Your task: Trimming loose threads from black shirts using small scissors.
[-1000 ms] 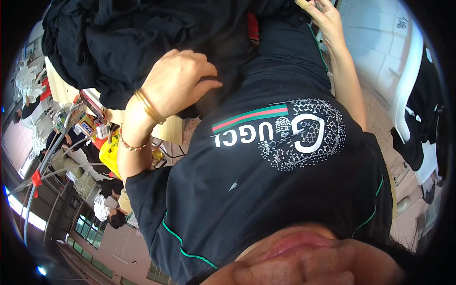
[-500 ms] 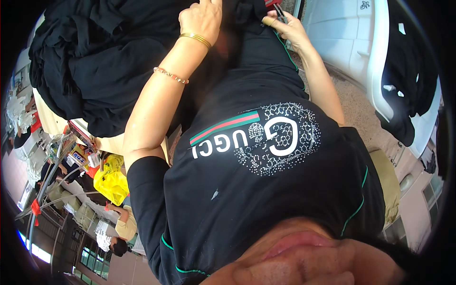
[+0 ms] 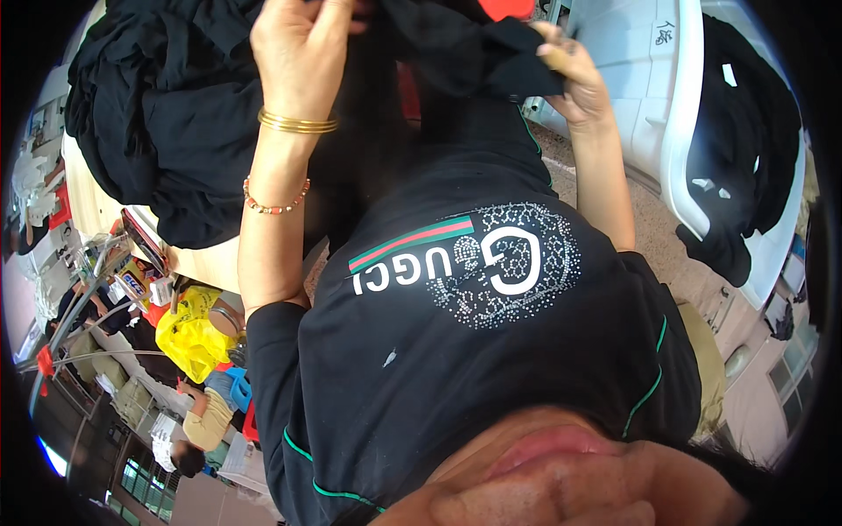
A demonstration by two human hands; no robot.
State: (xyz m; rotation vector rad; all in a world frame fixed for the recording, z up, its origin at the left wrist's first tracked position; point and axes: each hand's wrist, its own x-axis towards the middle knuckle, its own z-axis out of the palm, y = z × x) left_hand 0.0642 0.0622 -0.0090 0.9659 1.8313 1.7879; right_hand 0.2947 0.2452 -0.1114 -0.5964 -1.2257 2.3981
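A piece of black cloth (image 3: 465,53) stretches between my two hands at the top of the head view. My right hand (image 3: 583,88) pinches its right end, and a tan covering is wrapped around the thumb. Something small and dark lies against those fingers, too unclear to name. My left hand (image 3: 303,53), with gold bangles at the wrist, is closed at the cloth's other end; its fingertips are partly cut off by the upper edge. Beside my left hand a big heap of black cloth (image 3: 158,123) rests on a pale wooden table (image 3: 206,265).
On the right stands a white plastic bin (image 3: 614,74), with more black cloth (image 3: 741,149) beyond it. A red object (image 3: 507,9) shows behind the held cloth. Left of me hang a yellow plastic bag (image 3: 189,337) and a metal pole; another person (image 3: 209,421) sits farther off.
My left hand has moved left and turned. The right hand has shifted rightward and down, now pinching black cloth; the dark snips it held before no longer show clearly. The cloth has been lifted between them.
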